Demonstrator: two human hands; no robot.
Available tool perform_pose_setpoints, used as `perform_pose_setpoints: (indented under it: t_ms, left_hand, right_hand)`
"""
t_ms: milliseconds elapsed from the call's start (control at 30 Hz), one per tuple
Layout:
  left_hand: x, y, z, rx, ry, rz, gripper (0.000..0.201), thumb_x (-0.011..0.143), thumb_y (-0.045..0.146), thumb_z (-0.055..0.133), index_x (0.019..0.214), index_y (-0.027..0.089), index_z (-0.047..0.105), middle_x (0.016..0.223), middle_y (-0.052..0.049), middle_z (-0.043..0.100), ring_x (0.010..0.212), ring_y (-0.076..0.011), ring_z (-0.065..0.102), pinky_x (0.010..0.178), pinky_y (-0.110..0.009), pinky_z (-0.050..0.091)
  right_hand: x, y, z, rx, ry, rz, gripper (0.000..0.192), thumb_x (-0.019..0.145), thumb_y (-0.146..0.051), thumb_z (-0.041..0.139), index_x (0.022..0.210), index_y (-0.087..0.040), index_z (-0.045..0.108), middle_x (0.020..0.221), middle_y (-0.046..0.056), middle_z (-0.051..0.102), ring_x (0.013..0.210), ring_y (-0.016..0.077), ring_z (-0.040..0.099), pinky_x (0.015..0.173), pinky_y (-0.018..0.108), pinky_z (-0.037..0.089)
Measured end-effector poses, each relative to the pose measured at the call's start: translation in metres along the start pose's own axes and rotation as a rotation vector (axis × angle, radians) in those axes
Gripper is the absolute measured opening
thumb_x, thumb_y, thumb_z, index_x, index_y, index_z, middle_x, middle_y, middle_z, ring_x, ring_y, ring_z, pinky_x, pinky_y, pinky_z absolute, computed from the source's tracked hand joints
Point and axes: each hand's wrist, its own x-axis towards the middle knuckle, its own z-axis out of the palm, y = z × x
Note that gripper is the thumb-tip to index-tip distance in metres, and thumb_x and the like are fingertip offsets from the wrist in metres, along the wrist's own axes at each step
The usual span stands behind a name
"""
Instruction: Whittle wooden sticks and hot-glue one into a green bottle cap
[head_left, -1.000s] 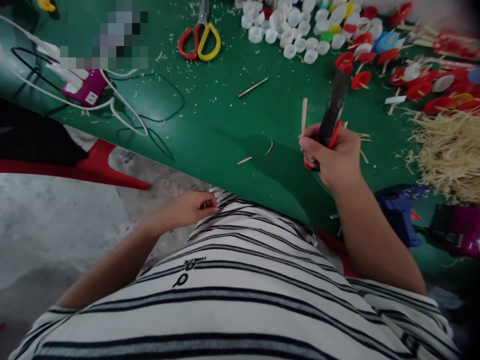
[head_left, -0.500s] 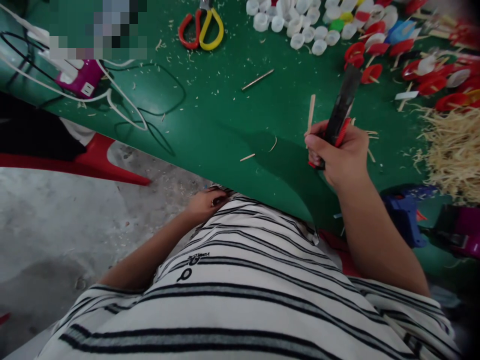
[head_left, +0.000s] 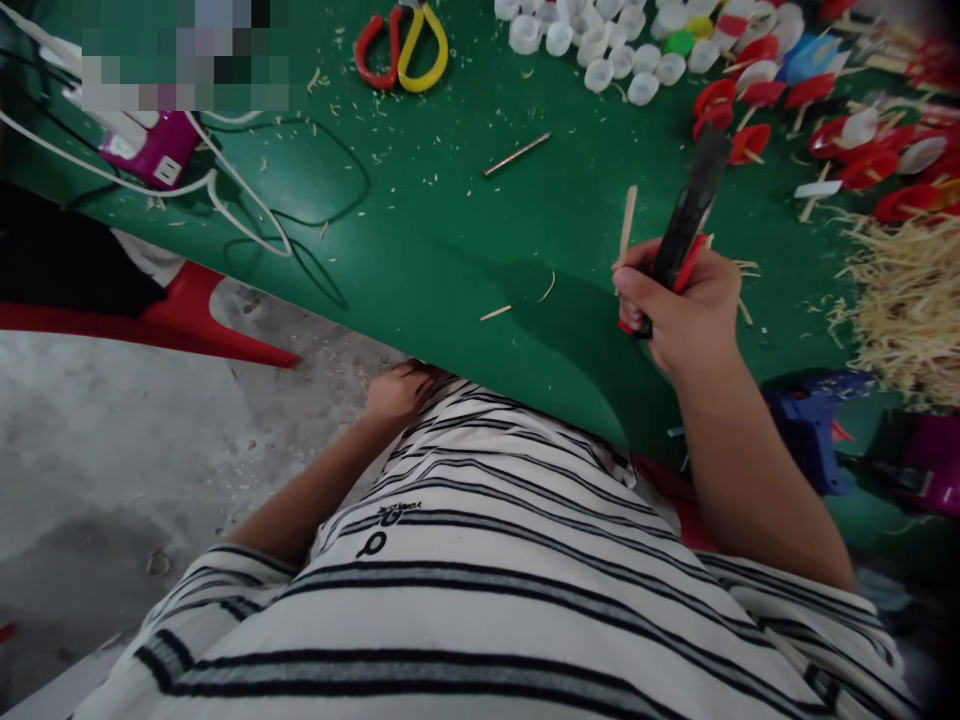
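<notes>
Power block, purple: is sitting on the green worktop, well left of the knife.
Seat, red: is standing off the worktop, lower left of the knife.
Left hand: is staying low, well to the lower left of the knife; its fingers are partly hiding in shade, so their opening and any hold cannot be told.
Scissors: are lying to the upper left of the knife.
Scrap, Rod: are lying left of the knife, apart.
White caps: are crowding to the upper left of the knife.
Stick: is jutting up just left of the knife, pinched at the fingertips.
Right hand: is gripping the knife, fingers curling closed around it.
Red caps: are lying near the knife's far end, rightward.
Shavings: are heaping right of the knife.
</notes>
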Motion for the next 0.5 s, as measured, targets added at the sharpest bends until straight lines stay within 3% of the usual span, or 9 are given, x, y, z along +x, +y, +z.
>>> perform_pose_setpoints:
  t_ms: [233,500]
  left_hand:
    - [0.009,0.011,-0.003,0.118,-0.085,-0.003,0.041,0.106,0.047,0.054,0.120,0.024,0.085,0.122,-0.016,0.082,0.117,-0.0319,0.076,0.096,-0.039,0.059]
    - [0.016,0.023,-0.001,0.155,-0.067,-0.023,0.041,0.106,0.045,0.055,0.113,0.015,0.082,0.110,-0.019,0.082,0.095,-0.0300,0.079,0.084,-0.038,0.060]
  right_hand:
    - [0.001,0.006,-0.004,-0.006,-0.013,-0.014,0.021,0.080,-0.041,0.094,0.088,-0.030,0.078,0.059,-0.005,0.055,0.042,0.0107,0.043,0.040,0.033,0.032]
    - [0.000,0.005,-0.005,-0.016,-0.021,-0.008,0.019,0.080,-0.038,0.091,0.090,-0.028,0.078,0.055,-0.006,0.054,0.043,0.0111,0.046,0.041,0.030,0.036]
